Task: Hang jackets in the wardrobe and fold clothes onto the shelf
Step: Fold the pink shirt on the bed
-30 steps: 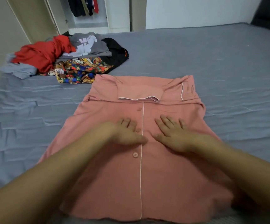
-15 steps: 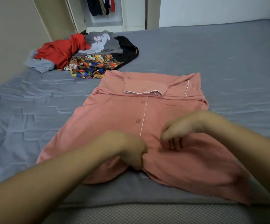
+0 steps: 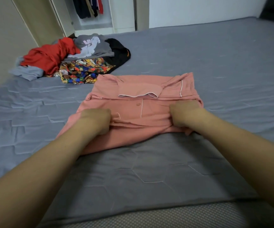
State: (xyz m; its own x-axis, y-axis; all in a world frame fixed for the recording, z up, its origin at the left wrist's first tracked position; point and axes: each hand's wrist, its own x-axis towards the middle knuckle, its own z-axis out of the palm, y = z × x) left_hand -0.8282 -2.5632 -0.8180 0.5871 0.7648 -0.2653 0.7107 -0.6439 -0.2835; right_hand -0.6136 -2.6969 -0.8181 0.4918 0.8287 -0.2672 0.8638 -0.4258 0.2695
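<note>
A pink button-up shirt [image 3: 149,102] with white piping lies on the grey bed sheet [image 3: 149,170], collar toward the far side. Its lower part is folded up over the chest. My left hand [image 3: 96,119] grips the folded hem on the left side, fingers curled into the cloth. My right hand [image 3: 183,116] grips the folded edge on the right side. Beyond the bed, an open wardrobe [image 3: 91,15] shows dark and red garments hanging inside.
A pile of clothes sits at the bed's far left: a red garment [image 3: 50,55], a grey printed shirt [image 3: 91,45], a black garment [image 3: 119,51], a colourful cartoon-print piece [image 3: 83,71] and a pale blue one [image 3: 27,71]. The mattress edge [image 3: 149,218] shows below.
Both hands went from lying flat on the shirt's front to gripping its lower hem and carrying it up toward the collar, folding the shirt roughly in half.
</note>
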